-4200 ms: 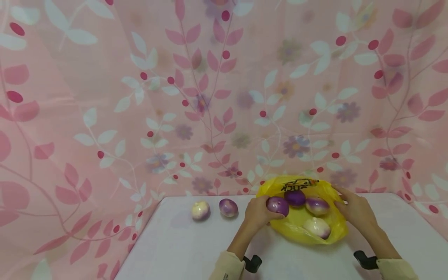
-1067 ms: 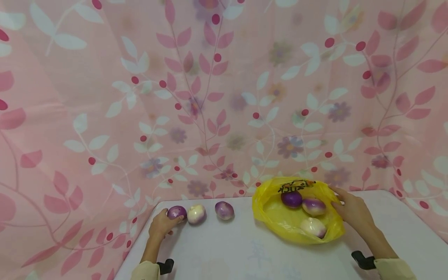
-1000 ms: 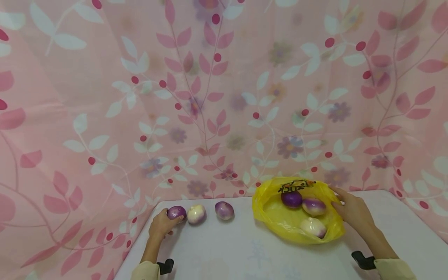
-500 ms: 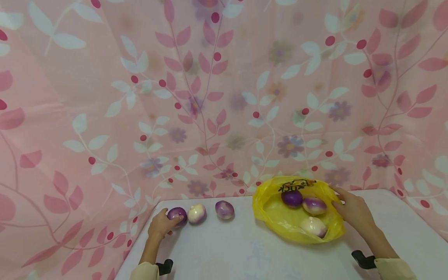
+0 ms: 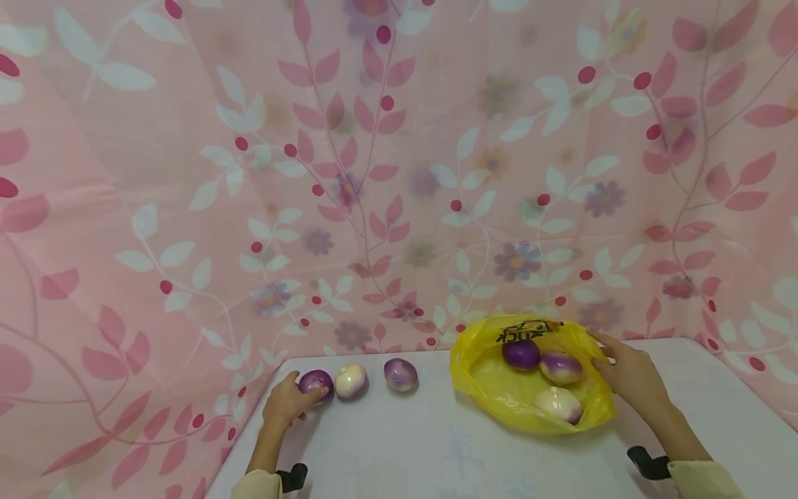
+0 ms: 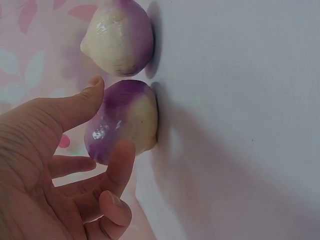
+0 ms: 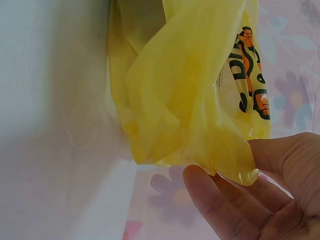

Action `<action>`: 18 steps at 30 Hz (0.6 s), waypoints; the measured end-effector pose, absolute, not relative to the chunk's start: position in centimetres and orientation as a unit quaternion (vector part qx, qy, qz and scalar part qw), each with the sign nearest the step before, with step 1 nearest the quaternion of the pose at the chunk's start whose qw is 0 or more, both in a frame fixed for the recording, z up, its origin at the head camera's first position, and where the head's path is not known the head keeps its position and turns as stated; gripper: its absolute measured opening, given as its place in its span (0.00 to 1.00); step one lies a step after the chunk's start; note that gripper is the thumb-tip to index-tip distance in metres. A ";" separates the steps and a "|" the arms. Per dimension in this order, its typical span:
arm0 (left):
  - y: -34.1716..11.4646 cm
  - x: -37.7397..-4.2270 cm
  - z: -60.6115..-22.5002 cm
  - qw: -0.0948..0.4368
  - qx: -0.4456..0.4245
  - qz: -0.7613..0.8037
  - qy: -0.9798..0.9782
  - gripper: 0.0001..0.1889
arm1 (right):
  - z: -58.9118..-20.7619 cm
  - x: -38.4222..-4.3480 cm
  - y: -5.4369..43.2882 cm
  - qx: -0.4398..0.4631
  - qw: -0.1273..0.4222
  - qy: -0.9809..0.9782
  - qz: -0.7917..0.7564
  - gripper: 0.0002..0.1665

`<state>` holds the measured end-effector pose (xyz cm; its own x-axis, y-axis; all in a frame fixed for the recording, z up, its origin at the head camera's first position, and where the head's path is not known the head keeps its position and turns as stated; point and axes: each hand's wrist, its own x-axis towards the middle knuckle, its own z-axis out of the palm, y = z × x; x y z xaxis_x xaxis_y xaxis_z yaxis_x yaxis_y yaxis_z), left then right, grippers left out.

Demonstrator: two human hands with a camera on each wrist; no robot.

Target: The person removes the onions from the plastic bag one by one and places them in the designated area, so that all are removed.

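My left hand (image 5: pixel 288 400) lies around a glossy purple-and-cream turnip (image 5: pixel 316 386) at the left end of a row on the table. In the left wrist view, the thumb is at one side of this turnip (image 6: pixel 122 117) and a fingertip at the other. A mostly cream turnip (image 5: pixel 351 382) sits right beside it, and a purple turnip (image 5: pixel 401 374) stands a little further right. At the right, my right hand (image 5: pixel 631 371) pinches the edge of a yellow plastic bag (image 5: pixel 499 398). Inside the bag's open mouth lie a dark purple turnip (image 5: pixel 521 354), a two-toned turnip (image 5: pixel 562 368) and a cream one (image 5: pixel 559 404).
A white table (image 5: pixel 399 450) carries everything, with faint bluish marks near its front. Directly behind its far edge hangs a pink floral curtain (image 5: pixel 399 208). Black wrist mounts (image 5: pixel 294 477) sit at both cuffs.
Since the earliest frame, my left hand has carried a purple turnip from the bag's mouth to the left end of the row. During the last second both hands stay nearly still.
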<state>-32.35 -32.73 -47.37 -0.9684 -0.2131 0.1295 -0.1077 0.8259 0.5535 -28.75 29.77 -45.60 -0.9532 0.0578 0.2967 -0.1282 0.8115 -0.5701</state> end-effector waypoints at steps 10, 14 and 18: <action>-31.8 -31.6 -45.3 0.144 0.052 -0.233 -0.960 0.45 | -45.6 -28.7 29.9 0.020 0.153 -0.939 0.308 0.34; -30.8 -31.6 -44.3 0.167 0.041 -0.225 -0.959 0.45 | -45.6 -28.7 29.8 0.023 0.152 -0.939 0.309 0.34; -29.3 -31.4 -43.3 0.176 0.037 -0.225 -0.958 0.45 | -45.5 -28.8 29.9 0.023 0.149 -0.939 0.308 0.34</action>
<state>-31.43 -29.33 -43.32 -0.9353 -0.1494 0.3209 0.0094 0.8958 0.4444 -28.77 29.87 -45.52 -0.9547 0.0493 0.2934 -0.1341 0.8090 -0.5723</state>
